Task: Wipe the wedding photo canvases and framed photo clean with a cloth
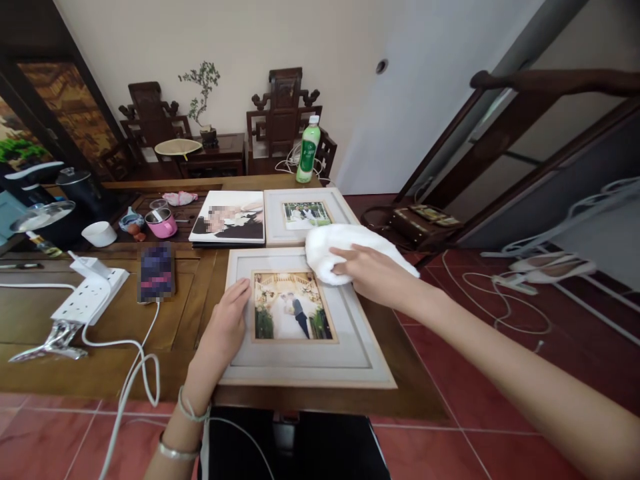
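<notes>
Nearest the camera, a black seat back [300, 447] stands below the edge of the wooden table [100, 333]. Above it a large picture frame [300, 363] lies flat on the table, close to the near edge. The frame is pale, off-white, with a stepped moulding and a thin gold inner border around a photograph of two figures under an arch.

The left hand [225, 333] lies flat on the left side of the frame, fingers stretched out and together, gripping nothing; bracelets sit on that wrist. The right hand [367, 270] presses down on a white cloth [345, 250] at the frame's upper right corner, fingers curved over the bunched fabric. The cloth also overlaps a second frame [280, 233], of the same pale finish, lying just behind the first. A photo album [230, 217] lies just beside that second frame on its left.

No brand or lettering is readable. A green bottle [309, 150] at the far table edge bears a label whose print is too small to make out. A phone [156, 272] with a blurred screen lies to the left of the frame, near a white power strip [90, 293]. A pink cup [161, 223] stands further back.
</notes>
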Action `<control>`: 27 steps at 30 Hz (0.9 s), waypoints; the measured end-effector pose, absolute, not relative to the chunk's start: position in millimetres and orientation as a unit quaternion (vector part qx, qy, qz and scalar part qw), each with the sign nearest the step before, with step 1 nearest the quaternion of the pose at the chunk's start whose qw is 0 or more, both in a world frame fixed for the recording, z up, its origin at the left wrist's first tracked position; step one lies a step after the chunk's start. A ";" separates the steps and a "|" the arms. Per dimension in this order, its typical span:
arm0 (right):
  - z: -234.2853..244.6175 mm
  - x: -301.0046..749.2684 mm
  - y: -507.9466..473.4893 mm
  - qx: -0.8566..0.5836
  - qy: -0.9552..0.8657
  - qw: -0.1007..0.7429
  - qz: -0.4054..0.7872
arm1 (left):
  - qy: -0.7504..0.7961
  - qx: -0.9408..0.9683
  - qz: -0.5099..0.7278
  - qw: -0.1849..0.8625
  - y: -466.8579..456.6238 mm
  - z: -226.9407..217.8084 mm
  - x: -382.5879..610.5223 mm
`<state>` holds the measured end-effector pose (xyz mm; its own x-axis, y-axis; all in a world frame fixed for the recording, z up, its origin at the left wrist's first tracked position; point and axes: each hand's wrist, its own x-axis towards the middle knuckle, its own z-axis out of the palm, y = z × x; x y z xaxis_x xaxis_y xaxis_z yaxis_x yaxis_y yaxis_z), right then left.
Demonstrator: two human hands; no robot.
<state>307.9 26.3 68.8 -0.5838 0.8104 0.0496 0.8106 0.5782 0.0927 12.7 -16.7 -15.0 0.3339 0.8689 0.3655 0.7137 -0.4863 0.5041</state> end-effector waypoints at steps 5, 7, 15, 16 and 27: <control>59.2 307.9 -16.1 -0.424 -0.904 0.011 -0.056 | 0.494 0.799 0.316 0.130 -17.2 -14.8 13.3; 53.8 309.5 -41.1 -0.414 -0.909 0.035 -0.034 | 0.489 0.802 0.318 0.127 -17.4 -14.1 13.1; 56.6 324.6 -134.7 -0.402 -0.904 0.133 0.065 | 0.475 0.815 0.313 0.113 -17.3 -9.8 13.0; 59.2 323.0 -138.6 -0.400 -0.903 0.140 0.063 | 0.475 0.815 0.314 0.111 -17.5 -9.2 13.2; 41.9 284.8 -19.9 -0.468 -0.874 0.102 -0.079 | 0.470 0.830 0.278 0.117 -17.1 -2.2 10.8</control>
